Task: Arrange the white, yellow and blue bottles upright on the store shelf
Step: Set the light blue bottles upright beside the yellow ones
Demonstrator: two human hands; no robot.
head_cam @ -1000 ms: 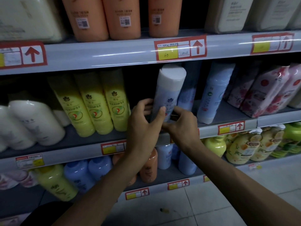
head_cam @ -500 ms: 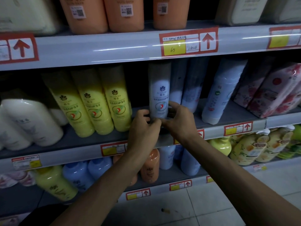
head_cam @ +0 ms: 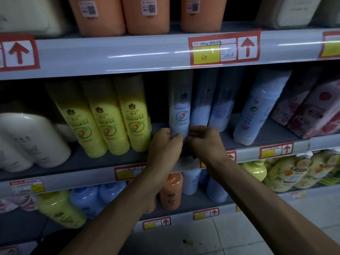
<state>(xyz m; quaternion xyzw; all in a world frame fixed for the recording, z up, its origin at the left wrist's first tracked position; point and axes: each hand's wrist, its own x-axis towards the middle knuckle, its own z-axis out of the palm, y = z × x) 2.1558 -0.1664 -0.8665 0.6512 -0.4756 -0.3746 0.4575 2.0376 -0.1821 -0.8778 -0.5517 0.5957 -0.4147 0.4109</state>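
Both hands meet at the foot of a blue bottle [head_cam: 179,115] on the middle shelf [head_cam: 103,161]. The left hand [head_cam: 162,144] curls its fingers [head_cam: 174,138] round the bottle's lower left side; the right hand [head_cam: 204,138] closes on the lower right, fingertips touching the base. Together they grip it between them. The bottle stands upright, label facing out, its top dark under the shelf above.

Just right of the right hand stand two more blue bottles [head_cam: 211,107], close against the held one. Farther right a larger blue bottle [head_cam: 257,111] leans left, and beyond it sit floral packs [head_cam: 309,109].

Left of the left hand, three yellow bottles [head_cam: 103,116] stand side by side, tilted slightly left; the nearest is just beside the left wrist. Farther left lie white bottles [head_cam: 31,137] on their sides.

Below the forearms, the lower shelf holds an orange bottle [head_cam: 171,190], blue ones and a yellow one. Above the hands, orange bottles [head_cam: 121,13] line the top shelf over a price tag [head_cam: 223,47].
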